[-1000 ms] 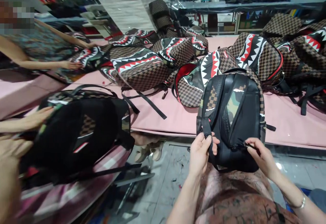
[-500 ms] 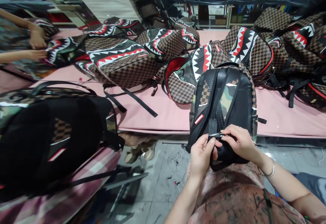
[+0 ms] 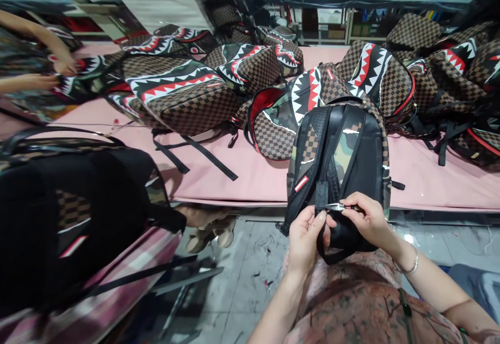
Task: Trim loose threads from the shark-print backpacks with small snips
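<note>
A black backpack with checkered and camouflage patches on its straps leans upright against the table edge, its strap side facing me. My left hand pinches the black webbing strap at the backpack's lower middle. In my right hand is a small pair of metal snips, held between thumb and fingers, with its blades pointing left at the webbing beside my left fingertips. Whether the blades touch the strap is too small to tell.
Several checkered backpacks with shark-mouth prints lie along the pink table. At the left is a big black backpack over pink checked cloth. Another person's hands hold a bag at the far left.
The view has shifted slightly, so most things sit a little further left. The snips' metal blades show more plainly now. Both my hands keep their holds. The other person's hands have moved slightly.
</note>
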The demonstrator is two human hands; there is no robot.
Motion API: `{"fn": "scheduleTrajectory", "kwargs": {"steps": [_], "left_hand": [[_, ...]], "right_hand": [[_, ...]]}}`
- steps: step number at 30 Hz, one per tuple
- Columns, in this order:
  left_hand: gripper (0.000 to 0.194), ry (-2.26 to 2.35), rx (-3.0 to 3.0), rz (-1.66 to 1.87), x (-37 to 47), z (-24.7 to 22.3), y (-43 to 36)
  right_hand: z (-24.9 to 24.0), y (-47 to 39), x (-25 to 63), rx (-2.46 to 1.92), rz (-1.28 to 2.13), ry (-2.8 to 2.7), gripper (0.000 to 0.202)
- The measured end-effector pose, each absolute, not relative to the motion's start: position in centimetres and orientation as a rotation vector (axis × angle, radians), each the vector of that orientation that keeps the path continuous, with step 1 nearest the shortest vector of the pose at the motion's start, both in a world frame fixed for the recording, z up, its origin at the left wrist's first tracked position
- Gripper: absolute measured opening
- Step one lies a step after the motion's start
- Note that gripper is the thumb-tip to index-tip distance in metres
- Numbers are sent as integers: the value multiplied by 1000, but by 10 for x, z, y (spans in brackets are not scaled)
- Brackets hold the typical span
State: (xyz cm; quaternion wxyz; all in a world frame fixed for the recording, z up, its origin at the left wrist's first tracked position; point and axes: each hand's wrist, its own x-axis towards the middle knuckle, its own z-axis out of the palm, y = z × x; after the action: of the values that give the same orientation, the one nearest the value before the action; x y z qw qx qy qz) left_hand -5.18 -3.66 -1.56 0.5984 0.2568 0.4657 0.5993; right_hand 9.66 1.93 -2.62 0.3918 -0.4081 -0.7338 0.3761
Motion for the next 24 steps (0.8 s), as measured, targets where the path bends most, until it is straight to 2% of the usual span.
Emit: {"fn": "scheduleTrajectory", "kwargs": {"steps": [2, 5, 8, 12, 15, 19, 24], "left_hand": [[20, 894, 451, 1345, -50, -16, -36], [21, 607, 344, 1101, -44, -17, -37], [27, 566, 371, 895, -34, -18, -36], [37, 957, 514, 1175, -27, -22, -35], [33, 1178, 572, 1321, -31, -28, -35], [33, 1213, 437, 1298, -38, -31, -35], [36, 1226, 368, 1383, -41, -25, -35]], "right_hand": [[-27, 20, 98, -1045, 1126, -1668, 19], [-25, 22, 98, -977, 1402, -1451, 42], [-22, 27, 97, -998, 1595, -1364, 40], [-23, 32, 93, -1128, 1591, -1181, 39], [-24, 35, 90, -1122, 1588, -1251, 37], [-28, 33, 93, -1113, 1324, -1453, 24], [-33, 30, 116, -1068, 592, -1907, 12]]}}
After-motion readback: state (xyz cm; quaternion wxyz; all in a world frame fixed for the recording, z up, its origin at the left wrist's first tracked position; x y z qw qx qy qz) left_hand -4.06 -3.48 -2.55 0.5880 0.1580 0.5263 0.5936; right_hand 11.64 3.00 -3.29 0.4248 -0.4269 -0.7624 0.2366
